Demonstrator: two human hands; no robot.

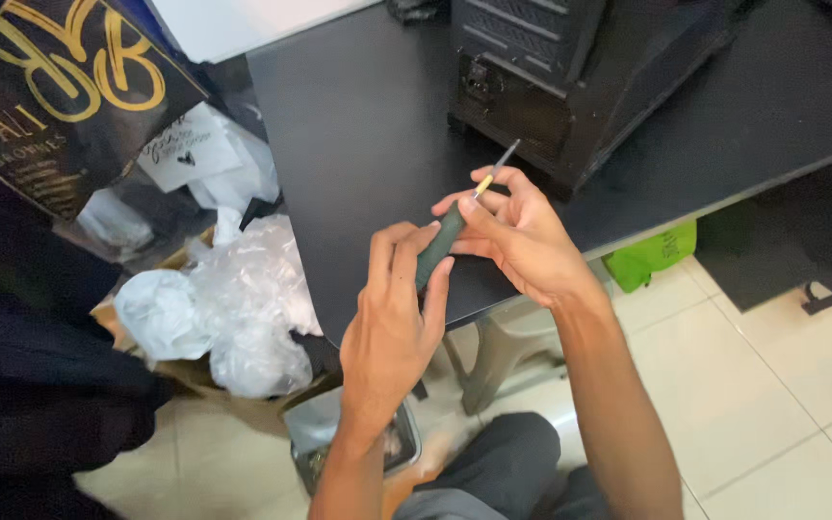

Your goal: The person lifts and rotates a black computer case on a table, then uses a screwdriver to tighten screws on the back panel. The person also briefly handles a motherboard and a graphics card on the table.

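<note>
We note a black worktop [368,125] with a dark slatted machine case [570,77] standing on it. Left of it a cardboard box [243,400] holds crumpled clear plastic bags [233,308]; a dark printed bag [50,96] sits above. Our left hand [392,327] closes round the butt of a screwdriver [450,226], held over the worktop edge; our right hand [522,241] pinches it near the shaft. Both grips are shut on it. We judge it light and stiff, the dark green handle being the sure hold, the thin shaft slippery.
</note>
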